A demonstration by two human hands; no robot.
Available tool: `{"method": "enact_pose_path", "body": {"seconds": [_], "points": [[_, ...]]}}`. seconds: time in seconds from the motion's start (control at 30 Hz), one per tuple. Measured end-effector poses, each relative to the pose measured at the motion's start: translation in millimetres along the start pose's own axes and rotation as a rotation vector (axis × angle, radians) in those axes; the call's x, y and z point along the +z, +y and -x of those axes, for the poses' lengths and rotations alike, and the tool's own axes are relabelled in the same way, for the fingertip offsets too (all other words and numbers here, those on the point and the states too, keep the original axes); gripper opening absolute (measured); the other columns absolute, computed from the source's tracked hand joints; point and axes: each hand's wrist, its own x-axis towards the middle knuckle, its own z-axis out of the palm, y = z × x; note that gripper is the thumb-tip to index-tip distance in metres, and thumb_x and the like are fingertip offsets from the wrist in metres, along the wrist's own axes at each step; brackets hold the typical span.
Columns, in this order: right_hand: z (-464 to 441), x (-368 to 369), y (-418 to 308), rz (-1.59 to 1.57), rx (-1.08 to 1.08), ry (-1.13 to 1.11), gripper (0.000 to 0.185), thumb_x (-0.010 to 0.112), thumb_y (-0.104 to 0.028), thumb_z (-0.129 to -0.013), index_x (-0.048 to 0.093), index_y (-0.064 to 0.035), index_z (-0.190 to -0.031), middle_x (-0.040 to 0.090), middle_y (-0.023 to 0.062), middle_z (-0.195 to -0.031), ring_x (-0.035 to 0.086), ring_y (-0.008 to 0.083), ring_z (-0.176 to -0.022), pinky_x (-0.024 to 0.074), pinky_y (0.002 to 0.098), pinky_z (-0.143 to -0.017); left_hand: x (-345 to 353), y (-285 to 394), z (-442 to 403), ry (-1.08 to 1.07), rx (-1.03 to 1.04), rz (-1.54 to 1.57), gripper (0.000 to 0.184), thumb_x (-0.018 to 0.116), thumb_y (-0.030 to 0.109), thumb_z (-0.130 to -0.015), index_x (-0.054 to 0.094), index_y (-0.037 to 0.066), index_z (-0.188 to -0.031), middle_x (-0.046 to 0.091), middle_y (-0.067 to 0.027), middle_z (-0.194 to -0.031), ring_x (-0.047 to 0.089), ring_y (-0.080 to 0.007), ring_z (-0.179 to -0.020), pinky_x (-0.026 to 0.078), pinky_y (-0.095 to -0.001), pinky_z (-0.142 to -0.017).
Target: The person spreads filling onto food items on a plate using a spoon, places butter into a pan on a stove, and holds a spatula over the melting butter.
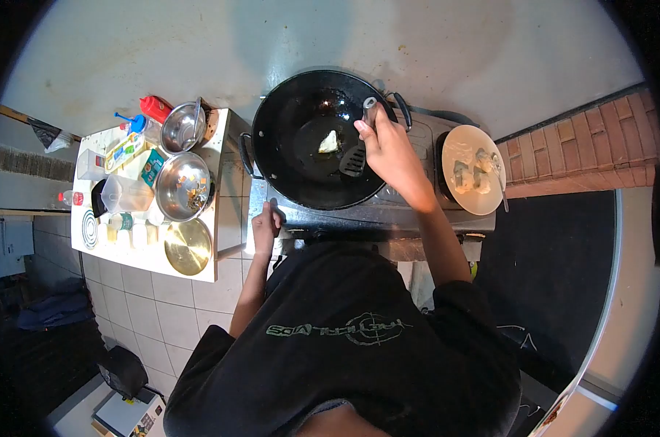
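A large black wok (293, 175) sits on the stove (308, 221), with a small pale piece of food (330, 142) in it. My right hand (389, 149) is closed round the handle of a slotted spatula (353, 161), whose blade rests inside the wok just right of the food. Below the wok's left side, my left hand (267, 223) is by the stove's front edge. Its fingers are bent, and whether they hold a knob there is too small to tell.
Right of the wok stands a plate (462, 136) with several pale pieces and a utensil. On the left, a white table (206, 255) bears a bowl of chopped food (182, 186), another metal bowl (182, 129), a golden lid (188, 247), a clear jug (127, 194) and a red bottle (155, 108).
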Motion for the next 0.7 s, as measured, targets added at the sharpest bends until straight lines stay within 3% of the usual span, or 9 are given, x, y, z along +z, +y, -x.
{"method": "enact_pose_path", "body": {"seconds": [0.17, 0.37, 0.57, 0.7], "points": [[-1.4, 5.4, 6.0, -0.003, 0.031, -0.065, 0.031, 0.049, -0.023, -0.098, 0.046, 0.0055, -0.111, 0.061, 0.032, -0.086, 0.06, 0.0492, -0.085, 0.0466, 0.0514, -0.071, -1.3, -2.7, -1.6, -0.001, -0.022, -0.001, 0.063, 0.042, 0.049, -0.1, 0.051, 0.009, -0.051, 0.04, 0.0038, -0.045, 0.034, -0.0052, -0.04, 0.022, -0.0229, -0.042], [-0.9, 5.3, 6.8, -0.012, -0.005, 0.063, 0.033, 0.049, -0.023, -0.098, 0.047, 0.0061, -0.113, 0.061, 0.0325, -0.085, 0.059, 0.0497, -0.085, 0.0466, 0.0515, -0.071, -0.7, -1.5, -1.2, -0.001, -0.01, 0.003, 0.064, 0.042, 0.048, -0.1, 0.051, 0.009, -0.051, 0.039, 0.0036, -0.045, 0.034, -0.0057, -0.039, 0.021, -0.0229, -0.041], [0.6, 5.0, 6.7, -0.001, 0.054, -0.048, 0.036, 0.049, -0.024, -0.099, 0.046, 0.0081, -0.117, 0.061, 0.0323, -0.086, 0.059, 0.0503, -0.086, 0.0468, 0.0515, -0.073, 0.5, 2.8, 0.2, -0.024, 0.018, 0.008, 0.063, 0.042, 0.048, -0.101, 0.049, 0.009, -0.051, 0.037, 0.0038, -0.044, 0.034, -0.0057, -0.039, 0.021, -0.0229, -0.041], [1.7, 3.8, 7.1, -0.043, 0.006, 0.065, 0.038, 0.048, -0.024, -0.099, 0.046, 0.0087, -0.117, 0.061, 0.0333, -0.086, 0.059, 0.0502, -0.087, 0.047, 0.0517, -0.074, -0.1, -0.5, -1.3, -0.026, 0.026, 0.012, 0.063, 0.042, 0.047, -0.101, 0.05, 0.009, -0.051, 0.039, 0.0035, -0.044, 0.034, -0.0057, -0.039, 0.021, -0.0231, -0.04]]}}
